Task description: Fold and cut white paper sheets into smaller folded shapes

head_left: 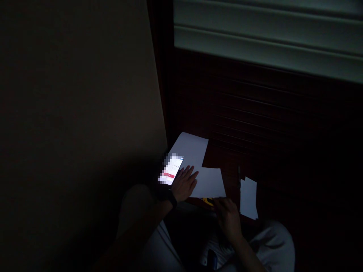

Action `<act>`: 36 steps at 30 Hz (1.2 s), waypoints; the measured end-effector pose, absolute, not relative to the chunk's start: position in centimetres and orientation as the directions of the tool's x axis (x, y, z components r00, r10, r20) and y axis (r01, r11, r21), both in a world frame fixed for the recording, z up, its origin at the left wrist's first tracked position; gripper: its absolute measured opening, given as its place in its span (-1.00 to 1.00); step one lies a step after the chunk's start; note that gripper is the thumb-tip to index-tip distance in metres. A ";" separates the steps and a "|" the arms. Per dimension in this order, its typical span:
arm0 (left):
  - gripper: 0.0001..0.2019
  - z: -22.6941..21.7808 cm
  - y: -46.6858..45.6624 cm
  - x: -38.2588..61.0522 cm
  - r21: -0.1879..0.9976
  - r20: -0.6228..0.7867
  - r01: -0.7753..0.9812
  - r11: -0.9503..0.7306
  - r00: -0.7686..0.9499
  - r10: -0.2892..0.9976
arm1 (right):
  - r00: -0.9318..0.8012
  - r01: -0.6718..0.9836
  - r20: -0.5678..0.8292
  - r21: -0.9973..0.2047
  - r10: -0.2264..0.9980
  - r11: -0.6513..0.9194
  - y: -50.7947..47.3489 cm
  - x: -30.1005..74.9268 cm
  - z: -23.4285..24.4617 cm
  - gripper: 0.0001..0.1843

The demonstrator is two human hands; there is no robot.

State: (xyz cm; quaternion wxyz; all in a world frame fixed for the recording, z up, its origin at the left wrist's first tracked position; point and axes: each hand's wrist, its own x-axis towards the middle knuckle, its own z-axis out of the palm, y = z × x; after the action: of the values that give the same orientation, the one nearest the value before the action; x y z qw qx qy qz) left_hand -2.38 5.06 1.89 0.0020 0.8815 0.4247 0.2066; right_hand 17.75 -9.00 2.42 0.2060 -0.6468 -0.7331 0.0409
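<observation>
On my feed, the step in hand looks like steadying the near sheet while something is worked at its near edge. I have the left hand spread flat, fingers parted, gripping nothing, laid across the sheet's left end just beside the lit phone. The right hand is partly curled at the near right corner, by the yellow tool that shows along that edge; in this gloom I cannot tell whether it grips the tool or only touches it. The back sheet lies beyond, with small sheets off to the right. I judge the next move calls for steady left pressure and a careful right hand
</observation>
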 end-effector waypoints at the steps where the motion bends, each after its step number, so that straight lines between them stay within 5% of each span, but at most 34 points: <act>1: -0.58 1.9 5.1 -2.4 0.183 0.364 0.745 -0.642 0.555 0.748 | -0.078 0.930 0.256 -0.329 0.963 0.163 -9.1 17.8 2.4 -0.63; 36: -0.55 2.0 5.0 -2.6 0.194 0.359 0.743 -0.641 0.554 0.751 | -0.061 0.929 0.289 -0.332 0.955 0.160 -9.3 17.4 0.5 -0.54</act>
State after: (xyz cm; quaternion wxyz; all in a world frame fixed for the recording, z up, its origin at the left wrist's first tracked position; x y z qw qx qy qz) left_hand -2.57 5.00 1.99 0.0099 0.8815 0.4236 0.2084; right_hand 17.35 -9.27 0.54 0.2243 -0.6473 -0.7279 0.0287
